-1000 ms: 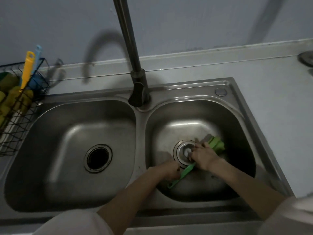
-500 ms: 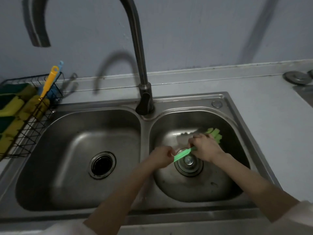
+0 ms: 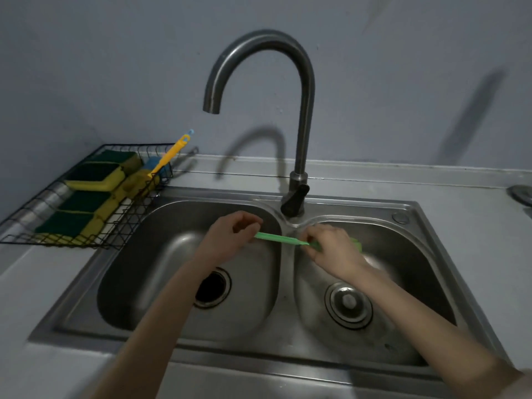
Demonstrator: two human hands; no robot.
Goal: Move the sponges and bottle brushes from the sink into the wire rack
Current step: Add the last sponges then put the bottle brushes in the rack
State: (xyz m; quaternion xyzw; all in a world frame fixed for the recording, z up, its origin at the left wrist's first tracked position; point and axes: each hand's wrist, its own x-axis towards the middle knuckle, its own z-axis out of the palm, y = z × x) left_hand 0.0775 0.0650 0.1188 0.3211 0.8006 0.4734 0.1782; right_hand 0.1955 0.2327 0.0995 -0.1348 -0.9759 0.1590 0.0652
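A green bottle brush [image 3: 280,239] hangs level above the divider of the double steel sink [image 3: 288,338]. My left hand [image 3: 230,237] pinches the handle's tip over the left basin. My right hand [image 3: 334,249] grips the other end, and its green sponge head peeks out behind the fingers. The black wire rack [image 3: 121,223] stands on the counter to the left of the sink. It holds several yellow-and-green sponges [image 3: 95,175] and a yellow-handled brush [image 3: 169,155] leaning at its back corner, with a blue brush behind it.
A tall curved faucet [image 3: 302,133] rises behind the divider, its spout over the left basin. The left basin has an open drain [image 3: 211,286]; the right basin has a strainer [image 3: 348,305]. A metal lid [image 3: 521,192] lies on the counter at the far right.
Both hands lifted the green brush off the bottom of the right basin and carried it up and left, over the divider. The view tilted up, showing the whole faucet and rack.
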